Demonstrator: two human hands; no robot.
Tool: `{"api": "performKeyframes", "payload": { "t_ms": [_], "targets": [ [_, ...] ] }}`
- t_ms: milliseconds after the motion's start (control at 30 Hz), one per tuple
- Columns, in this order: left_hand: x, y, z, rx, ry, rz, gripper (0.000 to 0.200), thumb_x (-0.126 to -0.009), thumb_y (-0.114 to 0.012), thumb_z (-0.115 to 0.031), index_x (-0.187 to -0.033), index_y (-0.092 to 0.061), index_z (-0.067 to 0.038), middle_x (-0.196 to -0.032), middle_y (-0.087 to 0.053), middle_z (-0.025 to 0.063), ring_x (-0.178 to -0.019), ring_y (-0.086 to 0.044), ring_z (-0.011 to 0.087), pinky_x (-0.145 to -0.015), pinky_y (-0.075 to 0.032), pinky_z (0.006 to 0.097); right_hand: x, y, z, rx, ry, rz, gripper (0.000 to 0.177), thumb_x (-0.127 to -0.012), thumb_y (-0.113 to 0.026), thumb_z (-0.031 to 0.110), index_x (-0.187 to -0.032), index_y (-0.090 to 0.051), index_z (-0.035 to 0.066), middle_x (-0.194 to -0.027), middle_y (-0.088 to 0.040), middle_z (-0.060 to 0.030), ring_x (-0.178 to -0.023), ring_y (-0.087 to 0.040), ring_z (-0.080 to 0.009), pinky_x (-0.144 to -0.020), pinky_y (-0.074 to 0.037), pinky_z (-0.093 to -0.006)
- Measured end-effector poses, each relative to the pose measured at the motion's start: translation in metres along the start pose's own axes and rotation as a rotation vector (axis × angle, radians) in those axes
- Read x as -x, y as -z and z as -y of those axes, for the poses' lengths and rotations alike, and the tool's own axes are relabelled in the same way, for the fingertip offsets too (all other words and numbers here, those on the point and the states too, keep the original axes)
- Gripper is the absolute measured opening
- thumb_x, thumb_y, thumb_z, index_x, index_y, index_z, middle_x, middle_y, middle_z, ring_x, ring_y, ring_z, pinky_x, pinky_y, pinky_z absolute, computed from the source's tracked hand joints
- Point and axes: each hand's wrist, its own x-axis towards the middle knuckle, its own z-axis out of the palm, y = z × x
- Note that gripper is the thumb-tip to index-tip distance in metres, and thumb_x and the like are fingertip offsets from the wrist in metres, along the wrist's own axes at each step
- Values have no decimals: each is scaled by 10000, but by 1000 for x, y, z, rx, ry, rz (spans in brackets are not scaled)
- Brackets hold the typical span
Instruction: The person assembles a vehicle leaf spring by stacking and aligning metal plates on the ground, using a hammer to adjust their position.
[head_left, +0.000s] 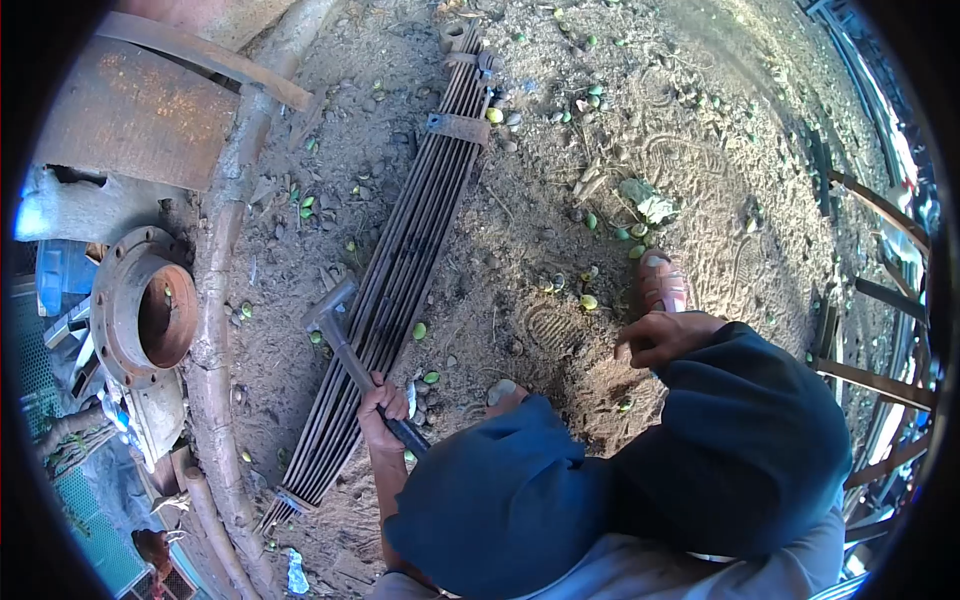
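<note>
At seven to eight o'clock from the middle of the view, the left hand (383, 405) is closed around the dark lower part of the handle of a hammer (350, 355), with the fingers wrapped on it. The metal head of this hammer is at nine o'clock, over the left edge of a bundle of long metal strips (410, 250); if the head touches the strips, I cannot tell. The bundle lies on the sandy ground (560, 400), and it goes from twelve o'clock down to between seven and eight o'clock. One metal band (458, 128) goes across its upper part.

Between three and four o'clock, the right hand (655, 340) is loosely bent, its fingers a little apart, just beside the sandal (664, 285) on the right foot. The person's knees, in dark cloth (500, 490), are at four to six o'clock.

Toward two o'clock, a pale dry leaf (655, 208) lies on the ground. Well to the left, at nine o'clock, stands a rusty round flange (120, 320), beside a long curved log (213, 370).
</note>
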Motion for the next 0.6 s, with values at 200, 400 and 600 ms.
{"api": "performKeyframes", "payload": {
  "t_ms": [200,400,600],
  "targets": [
    [1,-17,14,-139,-125,-64,219,-880,-613,-3,-1072,-552,-89,-665,-447,3,-500,-460,112,-441,-402,261,-18,14,1,-69,23,118,374,-914,-639,225,-1243,-632,46,-882,-687,-162,-839,-665,-271,-772,-521,-399],
    [-4,-80,13,-436,-263,-219,303,-809,-690,9,-1061,-536,-57,-652,-506,42,-432,-493,161,-391,-426,299,-50,38,-24,34,160,19,352,-897,-626,227,-1207,-648,62,-972,-716,-182,-940,-691,-348,-855,-533,-462],
    [-40,-182,1,-1054,-284,-255,346,-758,-669,49,-1052,-490,12,-661,-520,50,-454,-508,137,-430,-445,280,-88,62,-32,79,295,-172,290,-884,-577,207,-1123,-673,75,-925,-716,-198,-926,-683,-385,-861,-530,-480]
  ]
}}
